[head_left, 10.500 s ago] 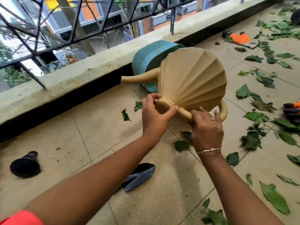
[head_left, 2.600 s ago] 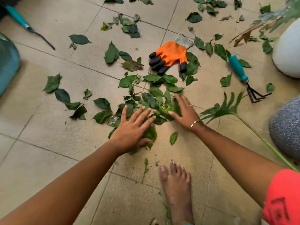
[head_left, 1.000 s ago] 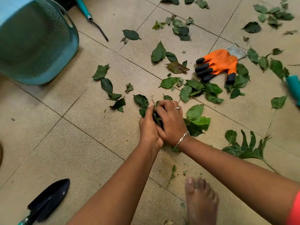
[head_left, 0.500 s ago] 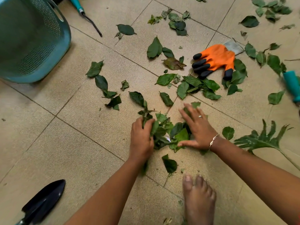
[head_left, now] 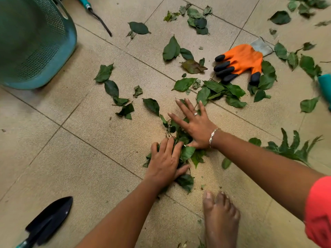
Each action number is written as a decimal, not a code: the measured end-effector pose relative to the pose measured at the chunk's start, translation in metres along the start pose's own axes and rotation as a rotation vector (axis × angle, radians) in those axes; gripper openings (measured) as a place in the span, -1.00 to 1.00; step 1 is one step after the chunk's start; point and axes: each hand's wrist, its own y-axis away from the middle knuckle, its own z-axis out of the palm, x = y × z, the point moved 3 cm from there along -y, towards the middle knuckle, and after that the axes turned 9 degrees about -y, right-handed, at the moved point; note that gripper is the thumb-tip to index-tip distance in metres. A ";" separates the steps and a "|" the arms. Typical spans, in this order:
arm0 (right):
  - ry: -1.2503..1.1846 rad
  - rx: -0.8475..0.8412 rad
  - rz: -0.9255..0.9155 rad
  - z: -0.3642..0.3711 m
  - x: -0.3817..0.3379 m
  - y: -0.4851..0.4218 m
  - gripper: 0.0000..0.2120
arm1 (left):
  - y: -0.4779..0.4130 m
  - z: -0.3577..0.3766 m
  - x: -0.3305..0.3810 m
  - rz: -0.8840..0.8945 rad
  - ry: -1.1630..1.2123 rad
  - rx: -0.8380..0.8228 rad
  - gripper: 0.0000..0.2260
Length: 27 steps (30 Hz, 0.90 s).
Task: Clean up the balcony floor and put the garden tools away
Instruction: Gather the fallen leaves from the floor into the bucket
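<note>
Green leaves lie scattered over the tan tiled floor, with a small pile of leaves (head_left: 186,151) gathered in the middle. My left hand (head_left: 165,162) lies on the near side of the pile, fingers bent over the leaves. My right hand (head_left: 194,124) rests flat on the far side of the pile, fingers spread and straight. An orange glove with black fingertips (head_left: 240,62) lies beyond the hands. A black trowel (head_left: 48,221) lies at the lower left. A teal basket (head_left: 34,42) stands at the upper left.
A teal-handled tool with a thin metal shaft (head_left: 96,15) lies by the basket. Another teal handle (head_left: 325,88) shows at the right edge. A fern-like frond (head_left: 293,147) lies to the right. My bare foot (head_left: 220,219) stands just below the pile.
My right hand has reached farther out and flattened on the leaves. My left hand has slid nearer to me along the pile. The view has shifted slightly.
</note>
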 end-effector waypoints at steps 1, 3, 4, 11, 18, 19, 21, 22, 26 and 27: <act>0.025 -0.062 -0.007 -0.003 0.003 -0.005 0.09 | -0.003 -0.001 -0.001 -0.003 0.004 0.036 -0.40; 0.056 -0.138 -0.041 -0.004 0.004 -0.011 0.03 | -0.008 -0.003 -0.003 -0.016 0.030 0.079 -0.32; 0.029 -0.127 -0.063 -0.004 0.002 -0.012 -0.03 | -0.010 -0.005 -0.003 -0.034 0.064 0.077 -0.23; -0.511 0.264 -0.014 0.016 -0.027 0.023 -0.53 | -0.030 -0.011 -0.005 -0.225 0.264 -0.129 -0.43; -1.434 0.649 0.490 -0.001 -0.054 0.023 -0.68 | -0.049 -0.041 0.002 -0.834 1.015 0.067 -0.79; -1.493 0.683 0.494 -0.004 -0.057 0.023 -0.65 | -0.051 -0.040 0.003 -0.902 1.138 0.058 -0.84; -1.541 0.716 0.467 -0.010 -0.062 0.023 -0.58 | -0.053 -0.044 0.009 -0.957 1.441 0.034 -0.84; -1.536 0.715 0.446 -0.012 -0.064 0.023 -0.56 | -0.054 -0.046 0.012 -0.964 1.592 0.036 -0.76; -1.430 0.697 0.343 -0.017 -0.072 0.028 -0.55 | -0.055 -0.054 0.017 -1.041 1.884 0.066 -0.57; -1.387 0.696 0.306 -0.020 -0.075 0.030 -0.57 | -0.055 -0.053 0.016 -1.076 1.895 0.060 -0.54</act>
